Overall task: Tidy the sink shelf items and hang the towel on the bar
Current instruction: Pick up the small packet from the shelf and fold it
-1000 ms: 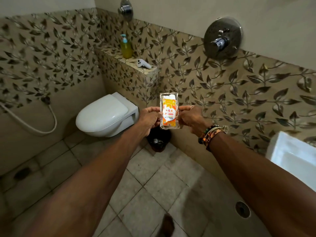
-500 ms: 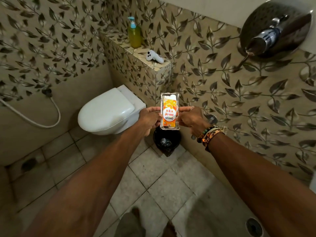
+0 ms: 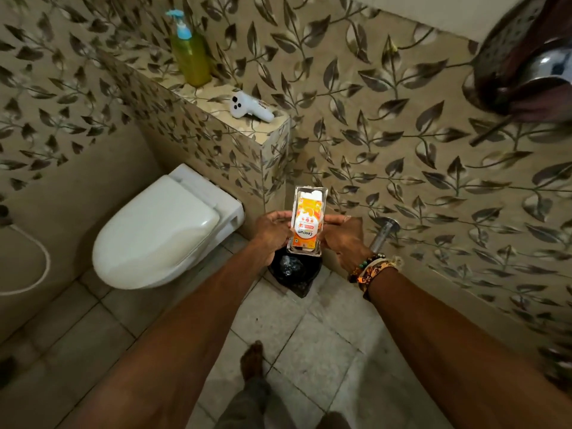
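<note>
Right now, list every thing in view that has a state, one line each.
Orange packet: in a clear case, held upright between both hands.
Left hand: gripping the case's left edge.
Right hand: gripping the case's right edge.
Toilet lid: closed.
Pump bottle: upright on the ledge.
White device: lying on its side on the ledge.
Black bin: open, lined with a bag.

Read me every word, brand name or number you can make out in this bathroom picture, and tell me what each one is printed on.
"Centrum": on the orange and white pack inside the clear case held between the left hand and right hand.
Red band and small print on that pack: too small to read.
Marking on the white device on the ledge: blurred, unreadable.
Green pump bottle: no readable label.
</note>
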The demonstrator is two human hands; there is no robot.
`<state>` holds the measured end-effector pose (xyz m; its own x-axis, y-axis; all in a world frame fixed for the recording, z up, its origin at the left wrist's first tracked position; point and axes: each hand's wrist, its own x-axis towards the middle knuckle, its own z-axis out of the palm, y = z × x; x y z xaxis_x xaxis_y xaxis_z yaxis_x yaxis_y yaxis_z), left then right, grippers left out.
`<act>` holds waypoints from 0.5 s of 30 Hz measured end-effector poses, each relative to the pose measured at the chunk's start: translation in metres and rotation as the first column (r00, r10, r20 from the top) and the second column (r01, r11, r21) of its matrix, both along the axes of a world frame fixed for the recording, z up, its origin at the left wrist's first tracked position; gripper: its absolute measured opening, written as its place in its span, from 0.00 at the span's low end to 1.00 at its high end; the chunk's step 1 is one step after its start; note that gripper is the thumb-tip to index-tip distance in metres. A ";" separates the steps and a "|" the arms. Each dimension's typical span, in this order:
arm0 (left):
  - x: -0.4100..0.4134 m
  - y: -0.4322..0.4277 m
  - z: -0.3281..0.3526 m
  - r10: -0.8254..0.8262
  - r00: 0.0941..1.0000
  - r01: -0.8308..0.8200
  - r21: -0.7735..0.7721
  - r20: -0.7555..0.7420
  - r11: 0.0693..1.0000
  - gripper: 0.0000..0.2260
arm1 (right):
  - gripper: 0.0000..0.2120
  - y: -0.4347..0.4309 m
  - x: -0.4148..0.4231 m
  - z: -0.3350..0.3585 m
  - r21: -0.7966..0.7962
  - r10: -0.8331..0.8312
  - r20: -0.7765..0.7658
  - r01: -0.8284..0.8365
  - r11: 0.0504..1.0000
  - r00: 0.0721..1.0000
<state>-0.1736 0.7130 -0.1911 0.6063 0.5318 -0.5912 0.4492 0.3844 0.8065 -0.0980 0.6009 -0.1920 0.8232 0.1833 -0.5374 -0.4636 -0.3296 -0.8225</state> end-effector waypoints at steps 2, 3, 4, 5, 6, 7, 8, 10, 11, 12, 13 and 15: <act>0.012 0.012 -0.014 -0.025 0.999 0.025 0.007 -0.027 1.000 0.15 | 0.22 0.010 0.008 -0.017 0.000 -0.049 -0.041 0.049 0.999 0.998; 0.017 0.016 -0.021 -0.034 0.999 0.034 0.010 -0.033 0.999 0.15 | 0.20 0.014 0.011 -0.025 -0.013 -0.055 -0.053 0.055 0.998 0.997; 0.023 0.021 -0.029 -0.045 0.998 0.045 0.007 -0.039 0.999 0.16 | 0.17 0.017 0.016 -0.035 -0.037 -0.058 -0.055 0.056 0.998 0.997; 0.027 0.024 -0.037 -0.057 0.997 0.058 0.002 -0.044 0.998 0.17 | 0.16 0.020 0.021 -0.044 -0.060 -0.061 -0.054 0.058 0.997 0.997; 0.032 0.027 -0.046 -0.067 0.996 0.067 -0.007 -0.053 0.998 0.17 | 0.15 0.023 0.026 -0.054 -0.075 -0.063 -0.060 0.058 0.995 0.996; 0.037 0.029 -0.056 -0.079 0.995 0.079 -0.014 -0.063 0.997 0.18 | 0.15 0.025 0.032 -0.063 -0.084 -0.062 -0.069 0.056 0.995 0.996; 0.041 0.031 -0.066 -0.091 0.993 0.090 -0.016 -0.073 0.996 0.18 | 0.14 0.027 0.037 -0.072 -0.090 -0.060 -0.077 0.053 0.995 0.995; 0.052 0.036 -0.088 -0.085 0.993 0.084 -0.020 -0.088 0.996 0.17 | 0.13 0.032 0.047 -0.093 -0.103 -0.049 -0.085 0.040 0.994 0.995; 0.057 0.037 -0.100 -0.069 0.993 0.067 -0.024 -0.093 0.997 0.17 | 0.12 0.034 0.052 -0.103 -0.103 -0.044 -0.090 0.034 0.994 0.995; 0.061 0.039 -0.112 -0.056 0.993 0.054 -0.022 -0.101 0.998 0.16 | 0.11 0.036 0.057 -0.115 -0.098 -0.037 -0.097 0.028 0.995 0.995; 0.064 0.041 -0.123 -0.052 0.993 0.051 -0.019 -0.108 0.999 0.15 | 0.10 0.037 0.059 -0.125 -0.091 -0.036 -0.105 0.027 0.995 0.994; 0.073 0.044 -0.148 -0.030 0.993 0.028 -0.022 -0.115 0.999 0.14 | 0.10 0.042 0.065 -0.148 -0.081 -0.015 -0.121 0.005 0.997 0.993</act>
